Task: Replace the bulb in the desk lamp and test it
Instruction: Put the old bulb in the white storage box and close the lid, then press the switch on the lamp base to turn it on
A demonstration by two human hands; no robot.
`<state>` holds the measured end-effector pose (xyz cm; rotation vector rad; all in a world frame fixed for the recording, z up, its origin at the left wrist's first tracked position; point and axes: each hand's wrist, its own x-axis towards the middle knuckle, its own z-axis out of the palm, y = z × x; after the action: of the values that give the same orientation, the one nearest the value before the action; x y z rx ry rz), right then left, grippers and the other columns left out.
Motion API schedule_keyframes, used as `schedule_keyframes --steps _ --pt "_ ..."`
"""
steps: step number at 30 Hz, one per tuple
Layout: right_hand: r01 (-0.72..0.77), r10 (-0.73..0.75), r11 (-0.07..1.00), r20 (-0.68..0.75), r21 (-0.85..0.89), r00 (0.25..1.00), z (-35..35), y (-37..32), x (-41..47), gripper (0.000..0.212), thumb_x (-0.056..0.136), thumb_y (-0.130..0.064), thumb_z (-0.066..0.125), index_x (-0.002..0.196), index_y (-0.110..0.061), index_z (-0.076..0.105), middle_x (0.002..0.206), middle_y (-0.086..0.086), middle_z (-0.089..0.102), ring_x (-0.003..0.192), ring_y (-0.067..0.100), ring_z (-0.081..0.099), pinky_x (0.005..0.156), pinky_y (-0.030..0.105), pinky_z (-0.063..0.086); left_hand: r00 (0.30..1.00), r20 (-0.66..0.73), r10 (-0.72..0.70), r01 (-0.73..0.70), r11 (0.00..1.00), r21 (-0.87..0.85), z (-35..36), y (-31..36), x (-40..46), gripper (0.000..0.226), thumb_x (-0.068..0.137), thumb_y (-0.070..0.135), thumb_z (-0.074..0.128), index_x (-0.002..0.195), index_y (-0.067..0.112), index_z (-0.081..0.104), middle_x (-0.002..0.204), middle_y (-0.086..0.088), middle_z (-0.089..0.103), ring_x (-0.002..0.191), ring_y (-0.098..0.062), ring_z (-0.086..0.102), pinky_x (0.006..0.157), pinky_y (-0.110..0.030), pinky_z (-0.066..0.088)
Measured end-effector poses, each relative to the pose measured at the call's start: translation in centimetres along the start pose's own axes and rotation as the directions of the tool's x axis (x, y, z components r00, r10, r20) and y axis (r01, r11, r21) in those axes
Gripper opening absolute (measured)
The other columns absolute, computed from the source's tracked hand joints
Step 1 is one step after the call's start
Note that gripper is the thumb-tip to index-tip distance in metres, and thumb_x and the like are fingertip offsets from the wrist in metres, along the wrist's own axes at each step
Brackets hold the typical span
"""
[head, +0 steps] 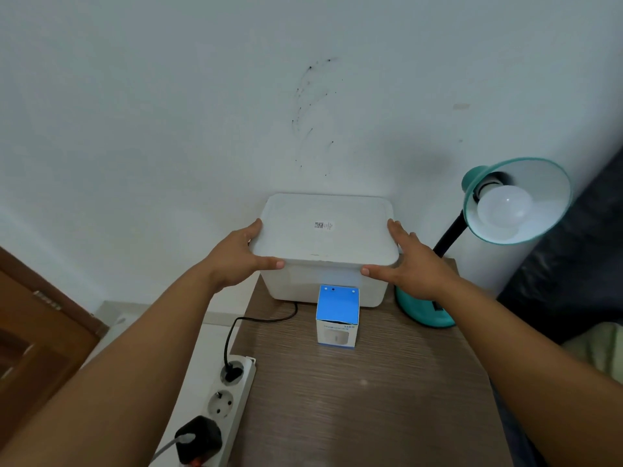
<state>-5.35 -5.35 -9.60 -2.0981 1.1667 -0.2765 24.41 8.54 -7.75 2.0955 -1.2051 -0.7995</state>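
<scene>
I have both hands on the white lidded plastic box (325,251) that stands at the back of the wooden table (371,399), against the wall. My left hand (237,256) presses on the left end of the lid, fingers (254,229) running back along that edge and the thumb stretched along the front rim. My right hand (416,264) mirrors it on the right end, fingers (396,229) laid along the lid's side, thumb pointing inward along the front rim. Both hands are spread flat against the lid's edges, clasping it between them rather than closed into fists.

The teal desk lamp (505,210) stands just right of the box, its round base partly hidden behind my right wrist, its black flexible neck rising past my right hand. The shade tilts toward me, and the white bulb (504,210) sits screwed into the socket inside it, up and to the right of my right fingers, apart from them. The bulb looks unlit.

Directly in front of the box, touching or nearly touching its front wall, stands a small blue-and-white carton (337,316); its print is too blurred to read surely. Left of the box, a black cord (242,323) runs down off the table edge to a white power strip (226,406), where its plug sits in the strip's far socket; another black plug fills the near one.
</scene>
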Motion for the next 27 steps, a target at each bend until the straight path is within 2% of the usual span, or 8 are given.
schedule_keyframes --steps 3,6,7,9,12,16,19,27 --pt "-0.002 0.002 0.999 0.005 0.039 1.000 0.2 -0.1 -0.6 0.119 0.072 -0.070 0.069 0.156 -0.034 -0.006 0.165 -0.005 0.005 0.152 0.020 0.001 0.122 0.047 0.015 0.999 -0.042 0.017 -0.013 0.996 0.093 0.4 0.5 -1.0 0.100 0.080 0.038 0.084 0.158 0.015 0.027 0.154 -0.001 0.044 0.136 -0.023 0.047 0.107 -0.033 0.043" --pt "0.030 -0.027 0.998 -0.071 0.048 0.997 0.6 -0.2 -1.7 0.123 0.062 -0.088 0.057 0.155 -0.037 -0.004 0.165 -0.005 0.010 0.151 0.022 0.009 0.119 0.050 0.024 0.991 -0.121 0.058 -0.035 0.982 0.185 1.2 0.9 -2.3 0.058 0.085 0.038 0.078 0.131 0.014 0.051 0.127 -0.002 0.058 0.119 -0.028 0.056 0.083 -0.029 0.050" --pt "0.042 -0.039 0.999 -0.097 0.034 0.995 0.6 -0.2 -2.4 0.119 0.066 -0.084 0.057 0.156 -0.034 -0.002 0.165 -0.004 0.009 0.152 0.022 0.009 0.119 0.050 0.023 0.985 -0.147 0.091 -0.059 0.977 0.205 1.5 1.1 -2.9 0.056 0.086 0.038 0.076 0.131 0.014 0.050 0.131 -0.003 0.057 0.124 -0.030 0.054 0.089 -0.033 0.049" --pt "0.049 -0.046 0.999 -0.133 0.018 0.990 0.7 0.1 -4.1 0.103 0.081 -0.067 0.061 0.157 -0.028 0.004 0.165 -0.002 0.009 0.152 0.021 0.006 0.121 0.046 0.019 0.972 -0.197 0.127 -0.077 0.967 0.242 2.2 1.5 -4.3 0.074 0.092 0.038 0.070 0.151 0.011 0.035 0.157 -0.008 0.037 0.147 -0.032 0.030 0.115 -0.041 0.034" --pt "0.059 -0.063 0.998 -0.179 -0.028 0.982 0.7 1.1 -6.8 0.088 0.088 -0.054 0.062 0.157 -0.027 0.014 0.164 0.000 0.017 0.151 0.021 0.015 0.120 0.041 0.021 0.949 -0.255 0.183 -0.115 0.958 0.261 3.6 2.4 -6.5 0.083 0.097 0.038 0.063 0.160 0.011 0.016 0.168 -0.004 0.013 0.155 -0.023 0.004 0.122 -0.035 0.014" --pt "0.042 -0.043 0.999 -0.188 -0.014 0.981 1.2 3.0 -10.8 0.081 0.090 -0.051 0.061 0.156 -0.028 0.019 0.162 -0.003 0.023 0.146 0.019 0.027 0.118 0.040 0.027 0.920 -0.255 0.298 -0.238 0.940 0.243 6.8 3.9 -9.5 0.075 0.098 0.035 0.062 0.159 0.015 0.023 0.167 0.003 0.016 0.154 -0.014 0.003 0.119 -0.026 0.013" --pt "-0.015 0.015 1.000 -0.201 0.005 0.980 1.8 4.7 -13.6 0.080 0.090 -0.054 0.059 0.155 -0.029 0.021 0.161 0.001 0.027 0.146 0.021 0.028 0.117 0.045 0.030 0.909 -0.219 0.354 -0.313 0.928 0.201 10.1 5.1 -11.4 0.071 0.099 0.033 0.061 0.159 0.019 0.026 0.165 0.009 0.020 0.150 -0.004 0.003 0.122 -0.034 0.022" --pt "-0.082 0.074 0.996 -0.210 -0.028 0.975 3.1 9.0 -18.6 0.080 0.093 -0.051 0.056 0.157 -0.026 0.015 0.165 0.000 0.015 0.151 0.018 0.013 0.120 0.038 0.021 0.903 -0.077 0.424 -0.407 0.898 0.169 19.0 6.3 -14.3 0.067 0.097 0.032 0.065 0.155 0.018 0.033 0.160 0.010 0.026 0.152 -0.012 0.018 0.113 -0.015 0.011"
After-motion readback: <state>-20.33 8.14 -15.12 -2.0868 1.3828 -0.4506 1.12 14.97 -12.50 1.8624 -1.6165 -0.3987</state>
